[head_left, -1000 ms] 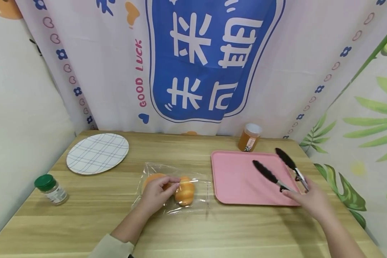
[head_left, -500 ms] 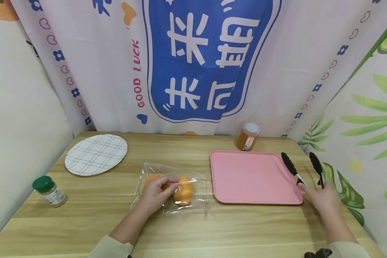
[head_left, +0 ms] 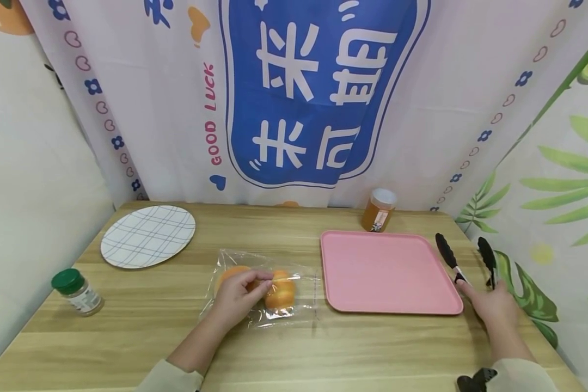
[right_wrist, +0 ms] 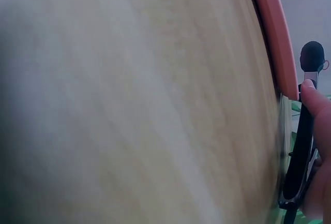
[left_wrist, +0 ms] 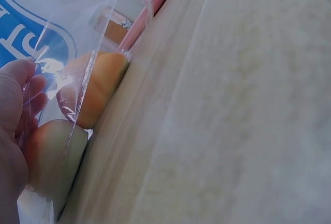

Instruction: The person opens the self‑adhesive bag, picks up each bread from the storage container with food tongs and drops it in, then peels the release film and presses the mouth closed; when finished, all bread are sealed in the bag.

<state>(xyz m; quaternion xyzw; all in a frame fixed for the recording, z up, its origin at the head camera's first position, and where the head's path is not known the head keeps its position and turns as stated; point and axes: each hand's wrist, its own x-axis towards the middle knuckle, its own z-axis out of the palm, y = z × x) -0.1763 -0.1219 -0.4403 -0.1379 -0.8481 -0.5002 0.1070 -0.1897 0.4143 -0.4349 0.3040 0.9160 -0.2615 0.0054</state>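
Note:
My left hand (head_left: 235,296) pinches the film of a clear plastic bag (head_left: 304,296) with thumb and fingers. Inside the bag are two orange-yellow bread rolls (head_left: 280,293); the left one is partly hidden behind the hand. Both rolls (left_wrist: 101,87) rest low in the bag in the left wrist view. At the table's right side, my right hand (head_left: 495,310) grips a pair of tongs (head_left: 448,253) with black tips, their arms spread apart and pointing away from me. The tongs (right_wrist: 300,157) are beside the corner of a pink tray (head_left: 389,272).
An amber jar (head_left: 379,211) with a whitish lid stands behind the tray. On the left are a white checked plate (head_left: 148,237) and a green-capped spice jar (head_left: 78,292). A printed curtain (head_left: 294,109) hangs along the table's back edge.
My right hand has carried the tongs to the right, from over the pink tray to beside its right edge. The left hand stays at the bag.

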